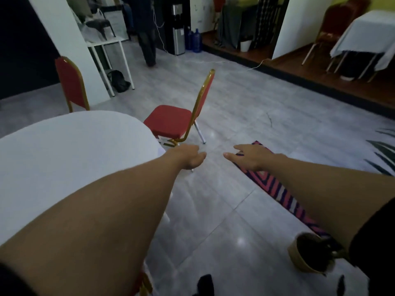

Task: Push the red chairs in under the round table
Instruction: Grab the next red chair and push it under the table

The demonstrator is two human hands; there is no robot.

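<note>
The round table (64,159) with a white cloth fills the left of the view. A red chair with a gold frame (171,122) stands just past its right edge, seat towards the table and mostly outside it. Another red chair (71,84) stands at the table's far side, only its back showing. A scrap of a third gold and red chair (145,283) shows below my left arm. My left hand (188,157) and my right hand (250,157) reach forward, both holding nothing, fingers loosely apart, short of the nearest chair.
A patterned red and blue rug (275,186) lies on the grey floor to the right, with a round basket (310,255) near my right arm. A person (147,33) stands at the back by a water dispenser (178,28). A white side table (111,54) stands behind the pillar.
</note>
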